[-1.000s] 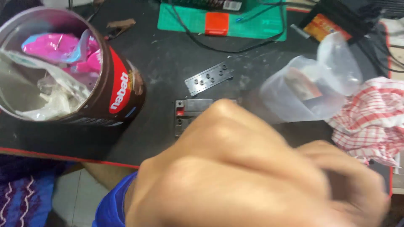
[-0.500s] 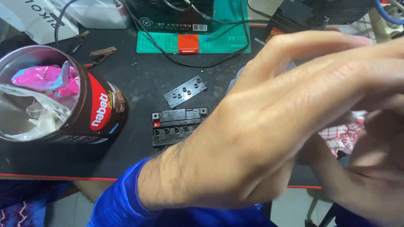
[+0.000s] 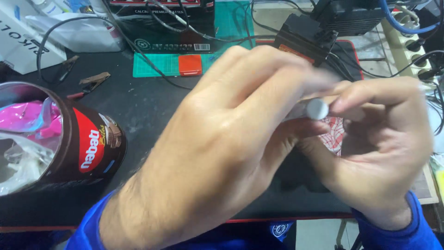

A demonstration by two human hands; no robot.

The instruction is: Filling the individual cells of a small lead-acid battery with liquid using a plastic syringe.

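Note:
My left hand [image 3: 217, 153] fills the middle of the head view, its fingers curled around a small grey cylindrical object [image 3: 316, 109]. My right hand [image 3: 379, 153] meets it from the right, thumb and fingers pinching near the round grey end of that object. Both hands hover above a black desk mat [image 3: 138, 106]. Most of the cylinder is hidden inside my left fingers. A red and white checked cloth [image 3: 335, 135] peeks out between the hands.
A brown round tin [image 3: 64, 143] stuffed with pink and clear wrappers stands at the left. A green cutting mat [image 3: 171, 65] with an orange patch, black cables, a dark box [image 3: 162, 28] and a black device [image 3: 307, 39] lie at the back. A power strip [image 3: 416, 41] is at the far right.
The view has shifted, so the tin sits further left. My left hand swung up across the middle and both hands closed together on the grey cylinder. The metal plate and black parts are now hidden.

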